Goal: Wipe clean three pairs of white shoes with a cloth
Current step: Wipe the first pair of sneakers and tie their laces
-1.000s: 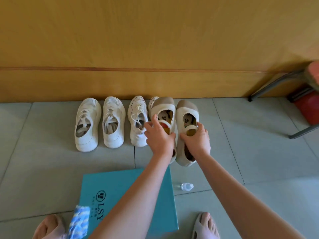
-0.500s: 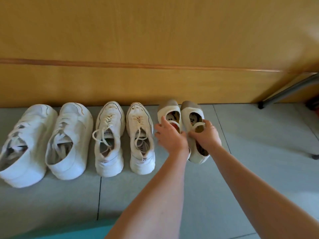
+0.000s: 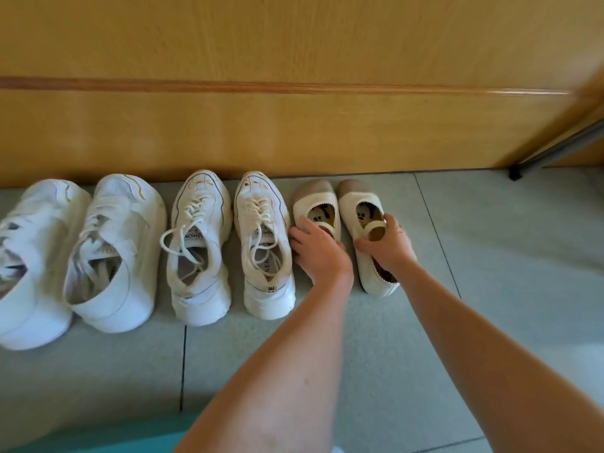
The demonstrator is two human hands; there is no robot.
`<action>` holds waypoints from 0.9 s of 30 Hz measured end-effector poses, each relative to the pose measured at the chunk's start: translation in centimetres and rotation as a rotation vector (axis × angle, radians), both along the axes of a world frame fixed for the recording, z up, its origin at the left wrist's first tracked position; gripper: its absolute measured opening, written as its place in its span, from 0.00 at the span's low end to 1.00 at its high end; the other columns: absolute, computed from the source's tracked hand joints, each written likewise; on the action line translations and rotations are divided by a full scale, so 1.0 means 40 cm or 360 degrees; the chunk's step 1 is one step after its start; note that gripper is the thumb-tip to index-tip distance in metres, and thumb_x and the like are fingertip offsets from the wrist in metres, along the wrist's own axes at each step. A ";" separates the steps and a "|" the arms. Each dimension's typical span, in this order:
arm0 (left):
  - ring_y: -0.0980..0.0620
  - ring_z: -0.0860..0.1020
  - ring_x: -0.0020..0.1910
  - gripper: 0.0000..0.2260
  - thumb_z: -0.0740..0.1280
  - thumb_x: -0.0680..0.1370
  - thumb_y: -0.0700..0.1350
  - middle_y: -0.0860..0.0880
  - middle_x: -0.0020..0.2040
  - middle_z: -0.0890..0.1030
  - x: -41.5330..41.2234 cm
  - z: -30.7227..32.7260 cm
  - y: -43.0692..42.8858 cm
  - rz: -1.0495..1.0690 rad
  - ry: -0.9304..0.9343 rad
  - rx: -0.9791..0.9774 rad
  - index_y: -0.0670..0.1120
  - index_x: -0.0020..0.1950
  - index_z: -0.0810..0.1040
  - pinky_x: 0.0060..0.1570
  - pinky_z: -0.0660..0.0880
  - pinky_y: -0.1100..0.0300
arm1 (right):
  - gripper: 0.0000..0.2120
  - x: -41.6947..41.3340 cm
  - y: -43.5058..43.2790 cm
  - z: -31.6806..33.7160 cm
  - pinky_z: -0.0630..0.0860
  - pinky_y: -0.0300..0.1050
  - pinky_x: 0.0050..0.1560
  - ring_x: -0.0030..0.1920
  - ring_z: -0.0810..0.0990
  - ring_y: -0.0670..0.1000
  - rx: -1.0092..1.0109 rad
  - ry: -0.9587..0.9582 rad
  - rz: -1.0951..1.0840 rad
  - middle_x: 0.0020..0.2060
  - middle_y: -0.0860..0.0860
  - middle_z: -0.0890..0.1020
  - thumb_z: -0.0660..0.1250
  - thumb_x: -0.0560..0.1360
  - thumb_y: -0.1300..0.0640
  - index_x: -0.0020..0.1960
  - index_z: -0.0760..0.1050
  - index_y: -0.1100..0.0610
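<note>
Three pairs of white shoes stand in a row on the grey tile floor, toes toward the wooden wall. At the left are two bulky white sneakers (image 3: 111, 253). In the middle sit two laced white sneakers (image 3: 261, 243). At the right are two cream strap flats with tan toes. My left hand (image 3: 318, 253) grips the left flat (image 3: 315, 202) over its opening. My right hand (image 3: 387, 246) grips the right flat (image 3: 359, 207) at its strap. Both flats rest on the floor. No cloth is in view.
A teal box (image 3: 108, 438) lies at the bottom edge by my left forearm. A dark metal chair leg (image 3: 552, 152) slants down to the floor at the upper right. The yellow wooden wall (image 3: 294, 125) runs right behind the shoes.
The view has moved closer and shifted right. My hands have stayed on the two flats, which now stand slightly apart on the floor. The cloth, the small bottle and my feet have left the view.
</note>
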State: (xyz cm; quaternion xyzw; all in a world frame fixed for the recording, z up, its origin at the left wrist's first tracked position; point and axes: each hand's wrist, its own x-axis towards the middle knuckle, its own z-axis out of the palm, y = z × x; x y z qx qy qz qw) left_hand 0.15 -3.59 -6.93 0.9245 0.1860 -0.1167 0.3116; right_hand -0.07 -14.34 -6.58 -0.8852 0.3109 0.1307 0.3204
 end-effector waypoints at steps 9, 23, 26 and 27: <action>0.45 0.63 0.68 0.26 0.65 0.77 0.45 0.44 0.70 0.65 -0.036 0.083 0.054 -0.0194 -0.0343 -0.0200 0.43 0.72 0.60 0.68 0.61 0.55 | 0.32 -0.001 0.072 0.105 0.58 0.53 0.70 0.70 0.57 0.56 -0.0078 -0.0379 -0.0016 0.71 0.53 0.63 0.64 0.74 0.55 0.75 0.56 0.54; 0.39 0.56 0.72 0.43 0.73 0.68 0.58 0.40 0.74 0.55 0.042 0.167 0.502 0.0089 0.0092 0.0039 0.44 0.75 0.55 0.68 0.59 0.48 | 0.45 0.035 0.430 0.170 0.69 0.55 0.64 0.70 0.63 0.60 0.0166 0.0061 0.0336 0.72 0.57 0.57 0.66 0.70 0.38 0.76 0.47 0.56; 0.40 0.59 0.72 0.48 0.74 0.67 0.59 0.41 0.74 0.56 0.040 0.139 0.514 0.0115 0.0297 -0.0058 0.45 0.76 0.49 0.65 0.63 0.47 | 0.48 0.038 0.473 0.145 0.71 0.53 0.57 0.67 0.67 0.60 0.0025 0.0211 0.0305 0.69 0.57 0.61 0.69 0.68 0.39 0.75 0.46 0.58; 0.40 0.62 0.70 0.49 0.74 0.66 0.59 0.41 0.72 0.58 0.042 0.130 0.510 0.0153 0.0319 -0.0118 0.45 0.76 0.50 0.63 0.65 0.47 | 0.48 0.038 0.482 0.137 0.72 0.53 0.56 0.65 0.69 0.60 -0.0018 0.0223 0.0279 0.68 0.57 0.63 0.70 0.68 0.39 0.74 0.47 0.58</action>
